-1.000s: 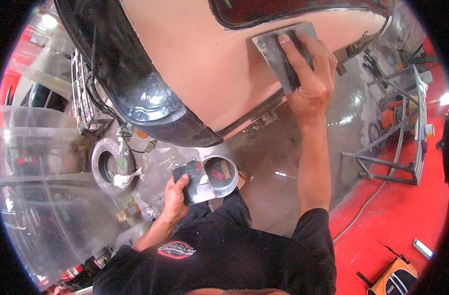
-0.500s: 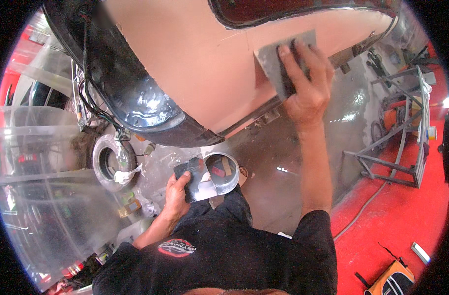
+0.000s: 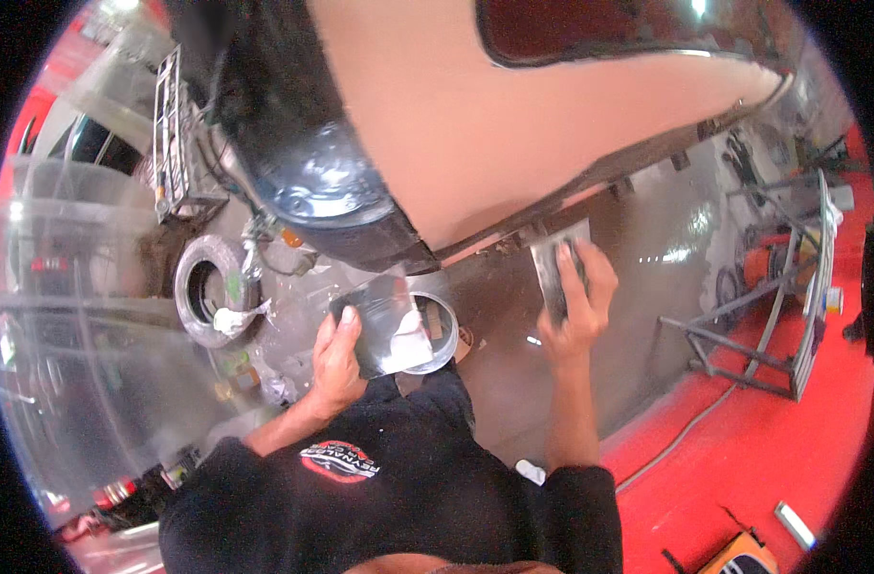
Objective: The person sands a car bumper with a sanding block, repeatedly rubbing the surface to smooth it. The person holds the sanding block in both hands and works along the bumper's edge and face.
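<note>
In my left hand (image 3: pixel 338 359) is a dark, shiny flat plate (image 3: pixel 377 325), my thumb pressed on its top face. A pale patch shows at the plate's right side; paste or reflection, I cannot tell which. My right hand (image 3: pixel 583 301) grips a grey flat spreader (image 3: pixel 553 271), fingers laid along its face. The spreader is held apart from the car, below the lower edge of a pinkish-beige body panel (image 3: pixel 427 134). An open round can (image 3: pixel 444 335) shows partly behind the plate, its lower part hidden.
A dark, glossy headlamp (image 3: pixel 322 177) adjoins the panel at left. On the floor lies a tyre (image 3: pixel 193 292) with a white cloth on it. Clear plastic sheeting (image 3: pixel 102 383) hangs at far left. A grey metal frame (image 3: pixel 757 359) stands at right, with a cable (image 3: pixel 681 438) on the red floor.
My right hand has come down off the panel with the spreader, toward me. The left hand still holds the plate near the can. The view has shifted, so the car appears farther right.
</note>
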A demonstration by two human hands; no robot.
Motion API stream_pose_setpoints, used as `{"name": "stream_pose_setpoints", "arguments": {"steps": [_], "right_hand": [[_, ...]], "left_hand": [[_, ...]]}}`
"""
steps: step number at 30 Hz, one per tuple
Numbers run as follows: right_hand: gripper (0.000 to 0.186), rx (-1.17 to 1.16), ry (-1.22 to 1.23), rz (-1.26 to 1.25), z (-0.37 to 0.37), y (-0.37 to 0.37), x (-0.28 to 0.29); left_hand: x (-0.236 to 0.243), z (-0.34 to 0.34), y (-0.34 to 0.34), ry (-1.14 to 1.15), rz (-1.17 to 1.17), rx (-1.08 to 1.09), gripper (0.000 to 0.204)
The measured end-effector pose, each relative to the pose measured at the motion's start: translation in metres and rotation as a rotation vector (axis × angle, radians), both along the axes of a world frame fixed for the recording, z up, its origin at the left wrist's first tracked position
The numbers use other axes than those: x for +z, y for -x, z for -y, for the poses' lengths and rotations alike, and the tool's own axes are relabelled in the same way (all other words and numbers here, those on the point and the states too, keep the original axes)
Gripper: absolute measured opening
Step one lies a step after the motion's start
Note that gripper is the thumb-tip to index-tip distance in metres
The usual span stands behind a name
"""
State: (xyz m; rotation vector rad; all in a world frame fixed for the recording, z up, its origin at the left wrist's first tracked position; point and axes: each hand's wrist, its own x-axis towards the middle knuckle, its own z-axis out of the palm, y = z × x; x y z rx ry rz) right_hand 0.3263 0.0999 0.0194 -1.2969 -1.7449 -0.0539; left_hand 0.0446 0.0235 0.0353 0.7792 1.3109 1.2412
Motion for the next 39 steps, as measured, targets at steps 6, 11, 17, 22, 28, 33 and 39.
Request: {"name": "stream_pose_setpoints", "arguments": {"steps": [6,11,17,22,28,33,39], "right_hand": [[0.056,0.104,0.245,-0.071,0.059,0.021,0.035],[0.054,0.215,0.316,0.081,0.077,0.05,0.064],[0.042,0.281,0.339,0.213,0.1,0.07,0.077],[0.041,0.196,0.176,0.021,0.121,0.092,0.101],[0.039,0.235,0.1,0.024,0.127,0.132,0.095],[0.046,-0.197,0.234,0.212,0.123,0.113,0.073],[0.053,-0.34,0.156,0.021,0.113,0.127,0.093]], "left_hand": [[0.041,-0.029,-0.023,-0.185,0.075,-0.27,0.048],[0.059,-0.033,-0.035,-0.261,-0.054,-0.505,0.048],[0.084,-0.046,-0.021,-0.454,-0.106,-0.238,0.038],[0.092,-0.047,-0.004,-0.396,-0.026,-0.232,0.035],[0.077,-0.05,0.013,0.234,0.707,-0.454,0.033],[0.093,-0.058,0.037,0.139,0.622,-0.458,0.035],[0.105,-0.084,0.052,-0.227,0.497,-0.493,0.035]]}}
